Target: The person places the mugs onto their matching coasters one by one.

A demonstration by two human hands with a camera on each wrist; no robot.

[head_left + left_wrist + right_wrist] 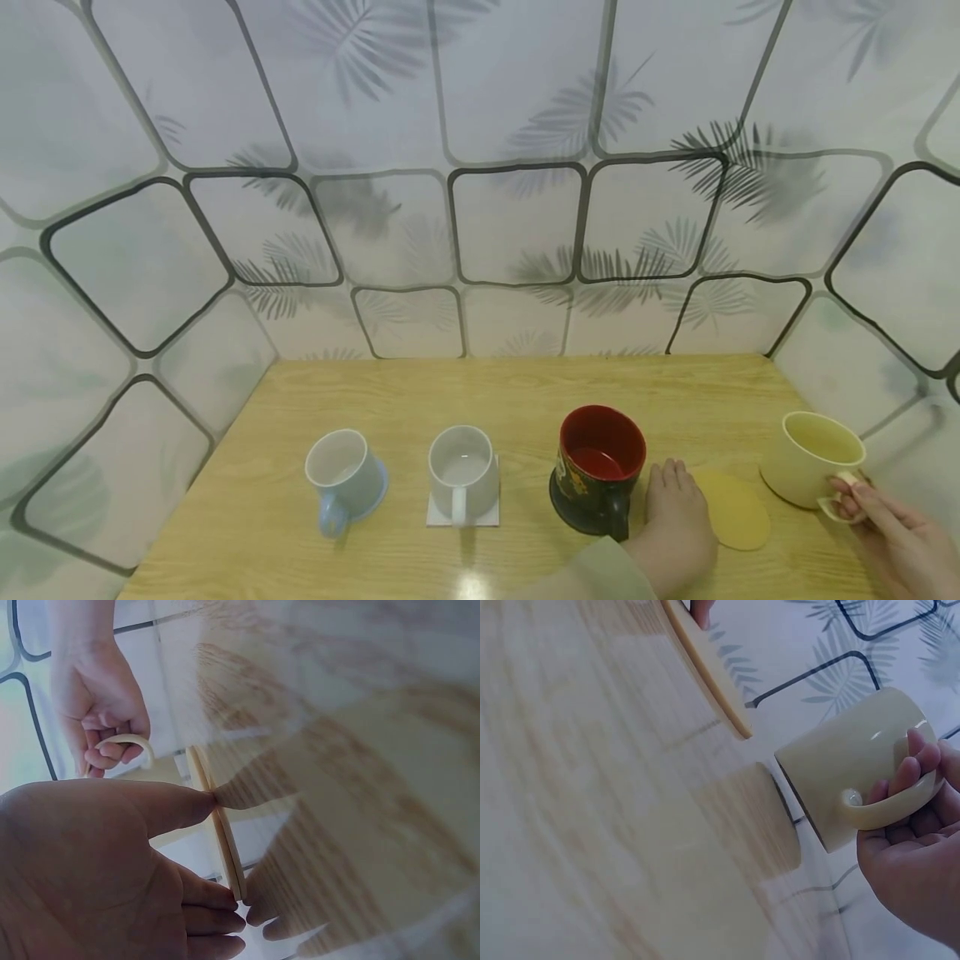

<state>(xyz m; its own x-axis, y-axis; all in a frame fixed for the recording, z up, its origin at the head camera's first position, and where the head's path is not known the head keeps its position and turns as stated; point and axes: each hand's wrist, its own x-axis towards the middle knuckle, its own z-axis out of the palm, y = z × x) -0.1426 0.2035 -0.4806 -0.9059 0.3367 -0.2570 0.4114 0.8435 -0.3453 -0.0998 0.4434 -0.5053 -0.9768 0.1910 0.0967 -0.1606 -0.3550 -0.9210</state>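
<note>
My right hand (900, 529) grips the handle of a pale yellow mug (862, 765) at the right end of the table. The mug's base is close over the tabletop in the right wrist view. To its left, a round yellow coaster (731, 508) lies flat on the wood. My left hand (675, 525) rests beside this coaster, palm down, its fingers extended forward. In the left wrist view the thumb and fingertips (202, 806) touch the coaster's rim. A black mug with a red inside (600, 467) stands just left of that hand.
A white mug (465, 475) stands on a square white coaster (487, 515), handle toward me. Farther left, a pale blue mug (348, 479) sits on a round blue coaster (381, 483). Under the black mug is a dark round coaster (566, 512). Patterned walls (517, 225) enclose the wooden table (390, 383).
</note>
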